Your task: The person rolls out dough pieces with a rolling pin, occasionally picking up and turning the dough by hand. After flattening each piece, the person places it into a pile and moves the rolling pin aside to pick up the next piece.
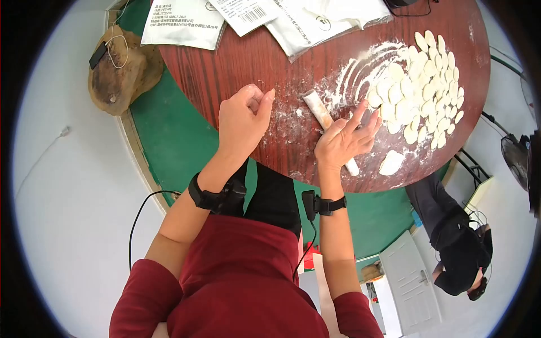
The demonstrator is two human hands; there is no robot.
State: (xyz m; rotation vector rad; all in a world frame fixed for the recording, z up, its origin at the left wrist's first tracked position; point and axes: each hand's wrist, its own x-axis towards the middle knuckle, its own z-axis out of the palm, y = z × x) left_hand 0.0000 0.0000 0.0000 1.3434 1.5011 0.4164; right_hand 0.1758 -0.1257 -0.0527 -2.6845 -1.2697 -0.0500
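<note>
On the floured, reddish wooden table (pixel 236 67), a slim pale rolling pin (pixel 324 119) is pressed under the flattened, open right hand (pixel 344 141), while the left hand (pixel 242 118) is held loosely curled just above the board, gripping nothing. The smooth cylinder could be sent skidding on the loose flour (pixel 349 73) if pushed unevenly. The soft round dough wrappers (pixel 420 84) heaped nearby, and the single piece (pixel 390 163) beside the pin, could be stuck together or squashed.

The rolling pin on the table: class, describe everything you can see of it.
The rolling pin is a slim, pale wooden stick dusted with flour. It lies flat and slanted on the reddish wooden table, among scattered flour beside the heap of round dough wrappers. The right hand rests flat across its middle, hiding that part; both ends stick out.
</note>
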